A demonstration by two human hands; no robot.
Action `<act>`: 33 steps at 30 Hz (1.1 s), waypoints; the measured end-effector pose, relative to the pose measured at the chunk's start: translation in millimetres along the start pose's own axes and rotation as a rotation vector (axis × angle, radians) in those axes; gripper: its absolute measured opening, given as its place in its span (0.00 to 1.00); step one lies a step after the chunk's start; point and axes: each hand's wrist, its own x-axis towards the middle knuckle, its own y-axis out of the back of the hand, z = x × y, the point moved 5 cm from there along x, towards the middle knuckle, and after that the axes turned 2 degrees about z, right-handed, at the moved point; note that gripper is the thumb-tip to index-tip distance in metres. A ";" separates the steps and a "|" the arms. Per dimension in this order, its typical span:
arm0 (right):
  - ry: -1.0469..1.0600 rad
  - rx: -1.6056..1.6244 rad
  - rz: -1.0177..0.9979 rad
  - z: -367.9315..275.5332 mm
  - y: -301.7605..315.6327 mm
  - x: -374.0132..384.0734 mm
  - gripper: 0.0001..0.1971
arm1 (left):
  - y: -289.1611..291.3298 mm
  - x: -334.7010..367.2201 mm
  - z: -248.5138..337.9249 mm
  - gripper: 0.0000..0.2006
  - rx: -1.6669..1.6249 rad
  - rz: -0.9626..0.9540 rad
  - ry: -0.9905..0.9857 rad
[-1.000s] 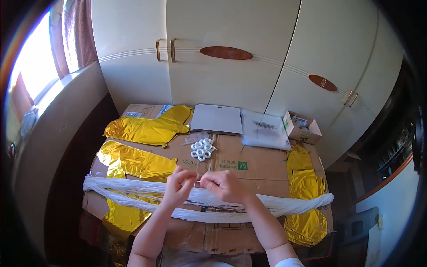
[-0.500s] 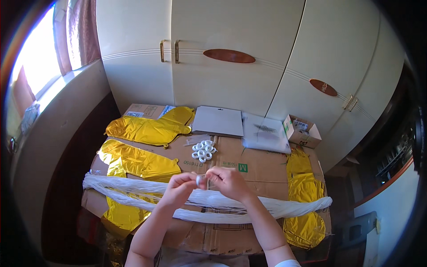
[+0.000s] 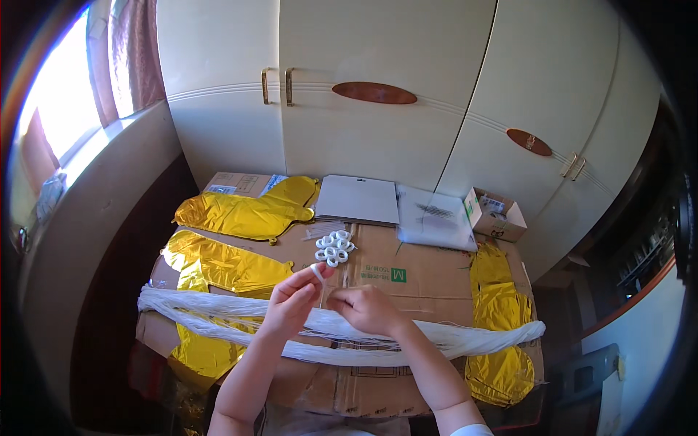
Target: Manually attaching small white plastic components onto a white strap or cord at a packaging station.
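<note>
My left hand [image 3: 289, 305] is closed, with a small white ring-shaped roll [image 3: 318, 273] held at its raised fingertips. From the roll a thin pale strand [image 3: 323, 296] runs down toward my right hand [image 3: 366, 309], whose fingers are pinched together at its lower end. Just beyond the left fingertips lies a pile of similar white rolls [image 3: 332, 256] on the cardboard. Under both wrists stretches a long looped hank of white strands [image 3: 451, 336], partly hidden by my arms.
Yellow foil balloons lie flat at the far left [image 3: 243, 218], nearer left [image 3: 225, 267] and right [image 3: 502, 367] of the cardboard [image 3: 436, 291]. Along the back are grey flat boards [image 3: 358, 200], clear plastic bags [image 3: 436, 221] and an open small box [image 3: 502, 218], before a white cabinet [image 3: 378, 43].
My left hand has lifted the white roll forward, toward the pile. My right hand has drawn slightly back and down, and the gap between the hands shows a pale strand.
</note>
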 end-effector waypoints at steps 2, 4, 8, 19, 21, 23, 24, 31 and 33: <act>0.058 0.105 -0.019 -11.9 3.6 -0.3 0.09 | 15.9 2.6 0.0 0.08 0.767 -0.069 -0.153; -0.057 0.071 0.088 -11.2 18.7 1.7 0.10 | 14.4 -1.1 -0.4 0.08 1.205 -0.145 -0.234; -0.108 -0.009 0.204 9.4 16.1 1.2 0.09 | 12.9 -2.9 -13.4 0.09 0.141 -0.407 0.067; -0.005 0.114 0.258 3.9 19.1 1.3 0.04 | 20.3 -1.2 -14.1 0.10 0.931 -0.209 -0.146; -0.025 0.213 0.274 16.2 15.3 1.8 0.04 | 14.0 -2.7 -14.3 0.10 0.647 -0.243 0.043; -0.057 0.144 0.243 16.1 16.5 3.4 0.04 | 11.6 -3.8 -14.0 0.10 0.395 -0.242 0.139; -0.073 0.108 0.226 16.0 17.1 3.9 0.04 | 11.2 -3.9 -13.4 0.11 0.284 -0.228 0.143; 0.086 -0.084 0.320 -3.3 6.6 2.8 0.04 | 8.8 3.9 -7.2 0.14 0.334 -0.109 -0.118; 0.137 -0.189 0.343 -14.3 14.1 1.1 0.04 | 10.2 2.6 -5.9 0.12 0.710 -0.109 -0.259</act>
